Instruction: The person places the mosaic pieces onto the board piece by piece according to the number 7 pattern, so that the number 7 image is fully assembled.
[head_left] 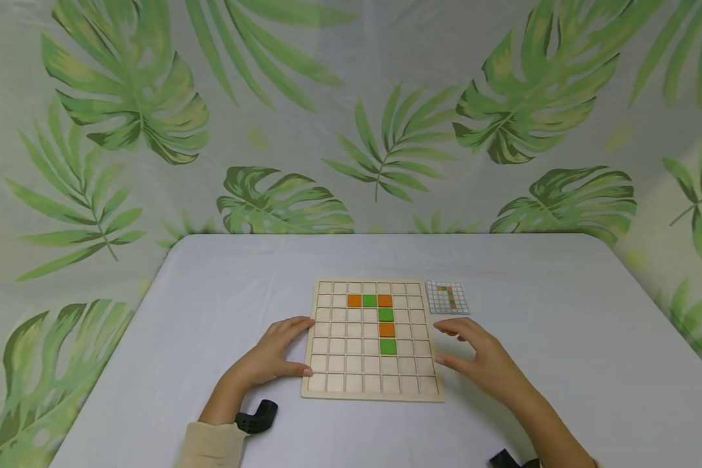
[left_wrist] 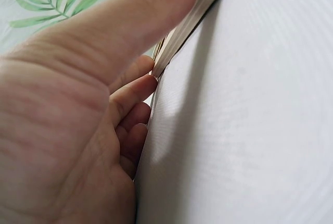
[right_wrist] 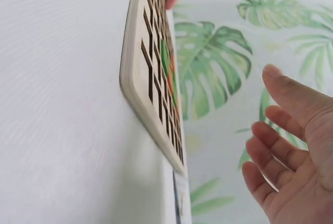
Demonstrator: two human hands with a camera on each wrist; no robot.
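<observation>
A wooden grid board point(head_left: 339, 396) lies flat on the table. In it, orange tiles point(head_left: 355, 300) and green tiles point(head_left: 389, 346) alternate along a short row and then down one column. My left hand point(head_left: 273, 351) touches the board's left edge with its thumb and fingertips; the left wrist view shows the fingers against the wooden side. Just off the right edge hovers my right hand point(head_left: 484, 357), fingers loosely bent and nothing held; a gap to the board shows in the right wrist view. A small pattern card point(head_left: 448, 298) with a coloured grid lies beside the board's upper right corner.
A white cloth covers the table point(head_left: 561, 292). Behind it hangs a curtain point(head_left: 409, 65) printed with green leaves. Each wrist wears a black device, the left device point(head_left: 259, 417) being close to the tabletop.
</observation>
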